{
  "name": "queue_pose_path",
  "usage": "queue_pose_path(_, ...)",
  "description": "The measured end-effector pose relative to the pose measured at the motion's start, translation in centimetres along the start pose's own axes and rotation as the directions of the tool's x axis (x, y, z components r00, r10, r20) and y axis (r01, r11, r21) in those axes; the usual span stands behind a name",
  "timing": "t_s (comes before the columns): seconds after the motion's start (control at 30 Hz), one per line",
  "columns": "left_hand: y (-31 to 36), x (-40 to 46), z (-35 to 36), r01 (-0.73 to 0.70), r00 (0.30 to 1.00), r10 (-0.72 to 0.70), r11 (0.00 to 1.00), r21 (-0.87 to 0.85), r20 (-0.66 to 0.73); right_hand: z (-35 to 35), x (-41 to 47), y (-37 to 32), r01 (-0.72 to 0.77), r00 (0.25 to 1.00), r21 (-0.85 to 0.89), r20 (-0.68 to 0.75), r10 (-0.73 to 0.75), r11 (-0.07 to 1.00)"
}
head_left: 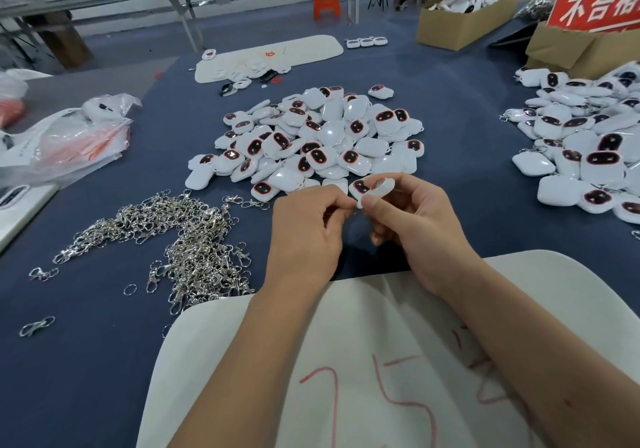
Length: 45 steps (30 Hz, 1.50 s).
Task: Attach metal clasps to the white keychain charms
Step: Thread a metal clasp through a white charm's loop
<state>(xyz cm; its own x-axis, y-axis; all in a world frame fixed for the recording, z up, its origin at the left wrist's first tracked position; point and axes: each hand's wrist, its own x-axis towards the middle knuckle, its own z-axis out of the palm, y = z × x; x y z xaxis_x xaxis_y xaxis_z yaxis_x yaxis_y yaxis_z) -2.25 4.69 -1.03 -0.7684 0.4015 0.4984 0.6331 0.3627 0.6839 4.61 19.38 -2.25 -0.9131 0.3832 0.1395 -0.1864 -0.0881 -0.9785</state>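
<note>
My right hand (412, 226) holds a white charm (375, 189) with a dark oval face between thumb and fingers, just in front of the middle pile of charms (322, 136). My left hand (308, 229) is curled with its fingertips pinched against the charm's left edge; what it pinches is hidden by the fingers. A tangled heap of silver metal clasps (180, 239) lies on the blue table to the left of my left hand.
A second pile of charms (588, 142) lies at the right. Plastic bags (65, 139) sit at the left, cardboard boxes (464, 21) and a red sign (599, 0) at the back right. A white foam sheet (363, 361) lies under my forearms, another (273, 56) farther back.
</note>
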Motion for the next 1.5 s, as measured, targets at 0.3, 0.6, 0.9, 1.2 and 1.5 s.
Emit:
queue_pose_path(0.3, 0.56, 0.13, 0.20, 0.443, 0.879, -0.436, 0.595, -0.671, 0.194, 0.08, -0.06, -0.68, 0.009, 0.996, 0.139, 0.081, -0.021, 0.990)
queue_pose_path(0.6, 0.72, 0.03, 0.38, 0.461, 0.852, -0.472, 0.470, -0.753, 0.227, 0.06, -0.05, -0.84, -0.026, 0.995, 0.190, 0.095, 0.008, 0.981)
queue_pose_path(0.9, 0.75, -0.08, 0.40, 0.232, 0.959, -0.271, 0.917, -0.325, -0.080, 0.01, -0.04, -0.77, -0.026, 0.997, 0.159, 0.069, 0.015, 0.987)
queue_pose_path(1.2, 0.66, -0.26, 0.49, 0.010, 0.999, -0.006, 0.996, 0.093, -0.038, 0.20, -0.21, -0.66, 0.047, 0.998, 0.003, 0.041, -0.047, 0.999)
queue_pose_path(1.5, 0.37, -0.07, 0.30, 0.227, 0.969, -0.240, 0.959, -0.167, -0.056, 0.30, -0.31, -0.63, 0.060, 0.996, -0.011, 0.065, -0.059, 0.998)
